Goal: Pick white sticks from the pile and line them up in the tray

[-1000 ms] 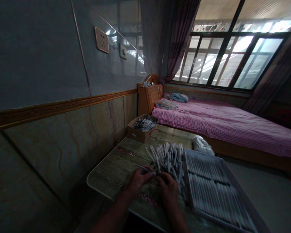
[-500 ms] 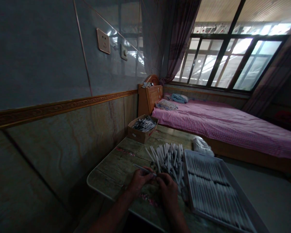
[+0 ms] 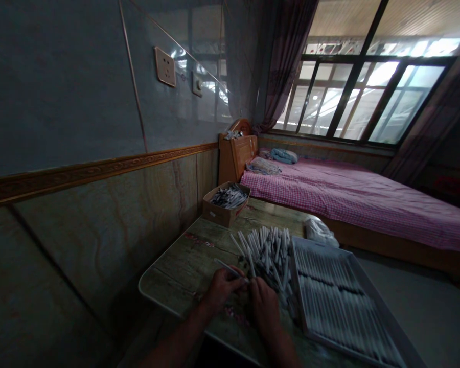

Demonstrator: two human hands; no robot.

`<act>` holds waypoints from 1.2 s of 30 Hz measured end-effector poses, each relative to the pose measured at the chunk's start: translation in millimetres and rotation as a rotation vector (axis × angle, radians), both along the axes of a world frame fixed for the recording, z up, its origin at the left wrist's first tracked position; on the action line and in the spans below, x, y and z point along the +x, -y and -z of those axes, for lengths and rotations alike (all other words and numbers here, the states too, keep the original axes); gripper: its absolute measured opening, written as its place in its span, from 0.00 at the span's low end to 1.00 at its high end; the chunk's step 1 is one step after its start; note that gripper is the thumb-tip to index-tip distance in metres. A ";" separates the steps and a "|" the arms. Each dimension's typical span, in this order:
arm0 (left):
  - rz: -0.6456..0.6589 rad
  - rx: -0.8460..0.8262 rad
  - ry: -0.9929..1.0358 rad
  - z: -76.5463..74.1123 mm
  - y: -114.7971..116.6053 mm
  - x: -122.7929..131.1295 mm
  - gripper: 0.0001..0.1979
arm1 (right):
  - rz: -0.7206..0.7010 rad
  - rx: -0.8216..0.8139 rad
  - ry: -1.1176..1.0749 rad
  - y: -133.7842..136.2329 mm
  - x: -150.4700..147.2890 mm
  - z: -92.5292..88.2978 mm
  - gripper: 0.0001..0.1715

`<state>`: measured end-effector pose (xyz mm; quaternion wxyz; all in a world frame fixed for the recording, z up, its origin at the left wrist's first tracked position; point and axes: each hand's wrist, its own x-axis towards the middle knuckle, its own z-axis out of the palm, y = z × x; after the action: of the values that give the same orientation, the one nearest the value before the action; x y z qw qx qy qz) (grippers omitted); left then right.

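Observation:
My left hand (image 3: 221, 287) and my right hand (image 3: 263, 305) meet over the near part of a small table (image 3: 184, 260). Both are closed on a thin white stick-like piece (image 3: 230, 268) that pokes out to the left above my left hand. Just beyond them lies a loose heap of white tubes (image 3: 266, 249). To the right sits a white tray (image 3: 339, 301) filled with rows of the same tubes.
A cardboard box (image 3: 225, 203) of dark and white pieces stands at the table's far left corner, a white bag (image 3: 320, 230) at its far right. A tiled wall runs along the left. A bed (image 3: 348, 197) with pink check cover lies beyond, under a window.
My hands stay together on the thin piece and have shifted slightly nearer to me. The view has drifted a little; nothing else on the table moved.

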<state>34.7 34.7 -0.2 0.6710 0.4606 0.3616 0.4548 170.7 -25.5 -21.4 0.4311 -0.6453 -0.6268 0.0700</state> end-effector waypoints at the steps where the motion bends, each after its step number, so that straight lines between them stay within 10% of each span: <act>1: -0.004 -0.005 0.002 0.2 -0.4 0.2 0.21 | -0.011 -0.022 -0.047 0.3 -0.1 -1.8 0.23; 36: -0.013 0.029 -0.068 -1.7 -0.8 0.9 0.15 | -0.061 -0.079 -0.200 5.4 -1.7 -8.1 0.22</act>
<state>35.5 35.5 1.4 0.6486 0.4834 0.3805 0.4483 169.0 -30.8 -13.3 0.4633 -0.6323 -0.5966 0.1720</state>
